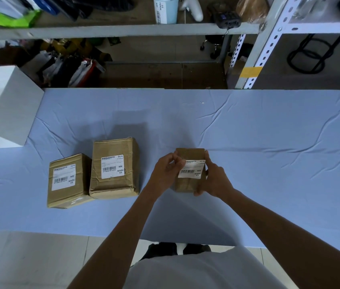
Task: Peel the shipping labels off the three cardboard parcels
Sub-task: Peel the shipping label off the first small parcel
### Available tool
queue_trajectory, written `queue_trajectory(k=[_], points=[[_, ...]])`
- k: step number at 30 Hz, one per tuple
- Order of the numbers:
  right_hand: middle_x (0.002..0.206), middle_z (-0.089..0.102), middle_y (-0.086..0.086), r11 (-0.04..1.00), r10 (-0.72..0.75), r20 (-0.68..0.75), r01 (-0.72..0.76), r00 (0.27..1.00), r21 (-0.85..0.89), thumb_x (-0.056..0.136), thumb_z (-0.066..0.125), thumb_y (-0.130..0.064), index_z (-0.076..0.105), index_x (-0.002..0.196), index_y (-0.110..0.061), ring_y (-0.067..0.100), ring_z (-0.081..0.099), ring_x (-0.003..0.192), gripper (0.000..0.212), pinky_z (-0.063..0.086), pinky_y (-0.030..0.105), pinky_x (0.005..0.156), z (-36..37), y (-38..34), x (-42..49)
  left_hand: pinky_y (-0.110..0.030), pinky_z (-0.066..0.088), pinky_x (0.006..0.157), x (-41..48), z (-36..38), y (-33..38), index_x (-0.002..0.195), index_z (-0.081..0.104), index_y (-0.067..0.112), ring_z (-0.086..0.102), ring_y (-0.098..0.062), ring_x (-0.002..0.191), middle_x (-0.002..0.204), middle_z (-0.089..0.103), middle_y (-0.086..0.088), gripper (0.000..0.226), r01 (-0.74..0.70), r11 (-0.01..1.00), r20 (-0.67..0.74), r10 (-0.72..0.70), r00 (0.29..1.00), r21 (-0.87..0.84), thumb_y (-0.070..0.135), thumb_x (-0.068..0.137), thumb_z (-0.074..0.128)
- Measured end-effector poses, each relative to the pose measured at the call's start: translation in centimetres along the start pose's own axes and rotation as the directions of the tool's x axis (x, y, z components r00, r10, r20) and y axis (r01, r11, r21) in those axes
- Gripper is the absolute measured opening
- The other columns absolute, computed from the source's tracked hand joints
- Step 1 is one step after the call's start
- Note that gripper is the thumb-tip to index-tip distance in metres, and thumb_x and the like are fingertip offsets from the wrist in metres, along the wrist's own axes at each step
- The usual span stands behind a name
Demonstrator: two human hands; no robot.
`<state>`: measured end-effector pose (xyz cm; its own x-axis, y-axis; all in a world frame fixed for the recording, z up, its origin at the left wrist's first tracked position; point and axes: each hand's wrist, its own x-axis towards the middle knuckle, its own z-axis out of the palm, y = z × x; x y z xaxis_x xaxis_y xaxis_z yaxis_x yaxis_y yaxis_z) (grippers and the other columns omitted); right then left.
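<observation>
Three brown cardboard parcels lie on the blue-covered table point(248, 132). The left parcel point(69, 182) and the middle parcel point(114, 170) each carry a white shipping label, the left label point(63, 178) and the middle label point(112, 167) flat on top. The small right parcel point(189, 155) is held by my right hand point(214, 177), whose fingers curl around its right side. My left hand point(168, 167) pinches the upper left corner of its white label point(193, 170), which looks slightly lifted there.
A white box point(8, 107) stands at the table's left end. Behind the table run metal shelves point(123, 30) with bags, bottles and clutter, and an upright shelf post point(254, 59) at the back right. The cloth to the right holds nothing but wrinkles.
</observation>
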<state>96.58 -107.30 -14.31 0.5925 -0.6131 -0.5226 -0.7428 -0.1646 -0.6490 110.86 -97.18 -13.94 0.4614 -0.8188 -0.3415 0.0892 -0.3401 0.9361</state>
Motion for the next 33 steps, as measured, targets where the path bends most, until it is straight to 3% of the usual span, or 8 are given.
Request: queue_trajectory(k=[3, 9, 17, 19, 27, 30, 33], points=[[0.105, 0.065, 0.007, 1.000, -0.010, 0.000, 0.010, 1.000, -0.001, 0.054, 0.086, -0.003, -0.004, 0.152, -0.025, 0.028, 0.064, 0.090, 0.135, 0.055, 0.032, 0.072, 0.03, 0.05, 0.05, -0.058, 0.052, 0.086, -0.13, 0.07, 0.31, 0.073, 0.056, 0.019, 0.064, -0.033, 0.105, 0.110, 0.063, -0.001, 0.019, 0.011, 1.000, -0.014, -0.011, 1.000, 0.000, 0.035, 0.079, 0.063], [0.087, 0.060, -0.003, 1.000, 0.019, 0.007, -0.019, 1.000, 0.023, 0.057, 0.082, -0.002, -0.004, 0.151, -0.031, 0.019, 0.062, 0.074, 0.131, 0.051, 0.023, 0.057, -0.01, -0.03, 0.07, -0.054, 0.053, 0.087, -0.09, 0.15, 0.39, 0.073, 0.055, 0.020, 0.061, -0.030, 0.112, 0.108, 0.060, 0.003, 0.018, 0.019, 1.000, -0.019, -0.019, 1.000, 0.013, 0.020, 0.091, 0.061], [0.105, 0.067, 0.007, 1.000, 0.004, 0.008, -0.004, 1.000, -0.017, 0.054, 0.085, 0.000, -0.005, 0.152, -0.025, 0.027, 0.066, 0.091, 0.135, 0.058, 0.035, 0.074, -0.13, -0.23, -0.12, -0.040, 0.056, 0.079, -0.17, 0.09, 0.70, 0.077, 0.054, 0.016, 0.066, -0.031, 0.096, 0.096, 0.066, -0.003, 0.017, 0.023, 0.999, -0.016, -0.023, 1.000, -0.026, 0.022, 0.092, 0.058], [0.104, 0.068, 0.007, 1.000, 0.015, 0.004, -0.015, 1.000, -0.003, 0.054, 0.084, 0.001, -0.004, 0.152, -0.027, 0.027, 0.067, 0.088, 0.135, 0.058, 0.037, 0.073, -0.15, -0.26, -0.17, -0.039, 0.056, 0.079, -0.20, 0.12, 0.73, 0.077, 0.053, 0.015, 0.066, -0.030, 0.095, 0.096, 0.066, -0.003, 0.017, 0.025, 0.999, -0.018, -0.026, 0.999, -0.031, 0.021, 0.092, 0.058], [0.103, 0.068, 0.008, 1.000, 0.015, 0.004, -0.015, 1.000, -0.002, 0.053, 0.083, 0.002, -0.002, 0.152, -0.028, 0.028, 0.067, 0.088, 0.134, 0.059, 0.041, 0.075, -0.20, -0.37, -0.18, -0.053, 0.052, 0.092, -0.14, 0.25, 0.90, 0.078, 0.052, 0.013, 0.063, -0.036, 0.105, 0.120, 0.062, -0.018, 0.016, 0.058, 0.998, -0.029, -0.059, 0.998, -0.034, 0.020, 0.092, 0.057], [0.106, 0.067, 0.008, 1.000, -0.004, 0.003, 0.004, 1.000, -0.007, 0.054, 0.085, -0.001, -0.002, 0.152, -0.027, 0.028, 0.066, 0.090, 0.133, 0.058, 0.037, 0.074, -0.28, -0.33, -0.26, -0.049, 0.053, 0.091, -0.03, 0.30, 0.85, 0.079, 0.052, 0.013, 0.063, -0.035, 0.107, 0.121, 0.062, -0.014, 0.016, 0.072, 0.995, -0.050, -0.076, 0.996, -0.076, 0.019, 0.093, 0.056], [0.117, 0.061, 0.011, 0.998, -0.033, 0.039, 0.035, 0.999, -0.050, 0.057, 0.088, -0.011, -0.007, 0.151, -0.025, 0.031, 0.062, 0.099, 0.135, 0.056, 0.038, 0.080, -0.67, -0.42, -0.31, -0.045, 0.056, 0.085, 0.08, -0.01, 0.49, 0.081, 0.047, 0.011, 0.062, -0.031, 0.109, 0.128, 0.057, -0.006, 0.016, 0.088, 0.970, -0.087, -0.110, 0.990, -0.226, 0.016, 0.097, 0.049]])
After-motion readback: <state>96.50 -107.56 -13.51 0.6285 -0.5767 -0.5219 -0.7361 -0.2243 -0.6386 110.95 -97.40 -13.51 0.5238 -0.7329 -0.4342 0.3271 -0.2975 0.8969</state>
